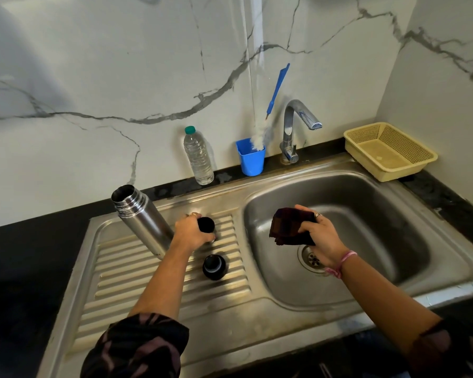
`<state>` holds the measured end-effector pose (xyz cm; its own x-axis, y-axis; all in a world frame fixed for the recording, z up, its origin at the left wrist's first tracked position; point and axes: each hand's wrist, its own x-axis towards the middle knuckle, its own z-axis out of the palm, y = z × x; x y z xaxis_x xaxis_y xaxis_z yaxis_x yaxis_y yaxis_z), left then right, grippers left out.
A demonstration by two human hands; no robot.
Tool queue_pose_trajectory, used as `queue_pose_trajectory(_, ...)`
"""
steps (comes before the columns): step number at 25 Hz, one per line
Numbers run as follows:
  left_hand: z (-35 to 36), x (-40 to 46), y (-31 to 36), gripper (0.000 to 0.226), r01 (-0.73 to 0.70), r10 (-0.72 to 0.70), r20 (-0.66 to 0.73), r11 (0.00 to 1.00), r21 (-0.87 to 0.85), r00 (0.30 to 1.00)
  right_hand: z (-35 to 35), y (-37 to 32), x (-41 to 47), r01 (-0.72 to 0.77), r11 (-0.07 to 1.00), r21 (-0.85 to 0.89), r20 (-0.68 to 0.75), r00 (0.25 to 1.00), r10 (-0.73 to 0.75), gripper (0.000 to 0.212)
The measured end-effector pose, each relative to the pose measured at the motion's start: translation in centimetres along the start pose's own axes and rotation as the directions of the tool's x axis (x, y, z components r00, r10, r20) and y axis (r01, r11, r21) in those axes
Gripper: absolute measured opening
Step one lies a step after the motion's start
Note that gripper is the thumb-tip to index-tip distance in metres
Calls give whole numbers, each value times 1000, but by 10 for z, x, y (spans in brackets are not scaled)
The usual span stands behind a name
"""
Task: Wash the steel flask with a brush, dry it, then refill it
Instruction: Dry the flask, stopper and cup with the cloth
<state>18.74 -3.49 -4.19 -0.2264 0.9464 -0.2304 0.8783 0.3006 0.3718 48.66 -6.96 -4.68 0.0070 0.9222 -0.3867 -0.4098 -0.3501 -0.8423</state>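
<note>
Steel drainboard (137, 271) holds open flask (141, 216). Left hand (190, 230) grips black cap (206, 224); right hand (321, 236) grips dark cloth (290, 227). Drying step, judged; next: wipe cap.

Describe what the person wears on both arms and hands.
Both forearms are bare up to dark sleeves with a pale pinkish leaf-like pattern, pushed up near the elbows. The left hand has a ring on one finger. The right hand also has a ring, and a pink thread band is tied round its wrist.
</note>
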Motion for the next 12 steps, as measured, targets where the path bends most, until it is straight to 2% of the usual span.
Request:
queue_pose_trajectory(5, -3, -13, 6, 90, -16, 10, -64, 995, -97, 998, 2, 1, -3, -4, 998, 63, -20, 1000, 6, 52)
queue_pose_trajectory(9, -6, -48, 42, 58, -177, 94, -284, 942, -285, 954, 1, -8, -11, 13, 996, 85, 11, 1000, -14, 43)
queue_pose_trajectory(12, 7, -85, 75, 27, -263, 75, -341, 795, -547, 937, 3, -18, -21, 29, 987, 160, 15, 999, -32, 36)
